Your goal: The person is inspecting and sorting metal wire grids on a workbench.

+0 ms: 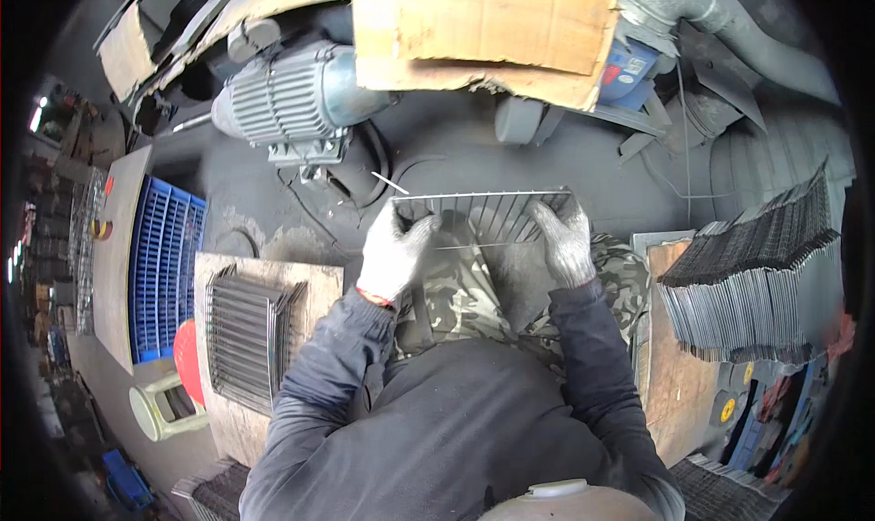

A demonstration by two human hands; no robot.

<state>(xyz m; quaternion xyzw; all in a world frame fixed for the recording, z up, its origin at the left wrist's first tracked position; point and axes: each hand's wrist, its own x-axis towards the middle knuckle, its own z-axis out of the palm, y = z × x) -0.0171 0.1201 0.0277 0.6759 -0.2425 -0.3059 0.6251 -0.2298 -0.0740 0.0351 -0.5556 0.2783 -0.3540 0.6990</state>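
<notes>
A thin metal wire rack (483,195), with parallel bars in a rectangular frame, is held up in front of me above my lap. My left hand (392,249), in a whitish work glove, is closed on its left end. At the right end, my right hand (567,243) grips the frame in a matching glove, thumb on the near side. To my left, a small stack of wire racks (241,339) lies on a wooden board (319,282). A much taller stack of similar racks (747,293) stands to my right on another wooden surface (679,384).
Ahead are a grey finned electric motor (287,92) and a cardboard sheet (483,20) over machinery. A large grey pipe (770,38) runs at the far right. Leftward stand a blue plastic crate (164,266), a pale stool (150,410) and a red round object (188,361).
</notes>
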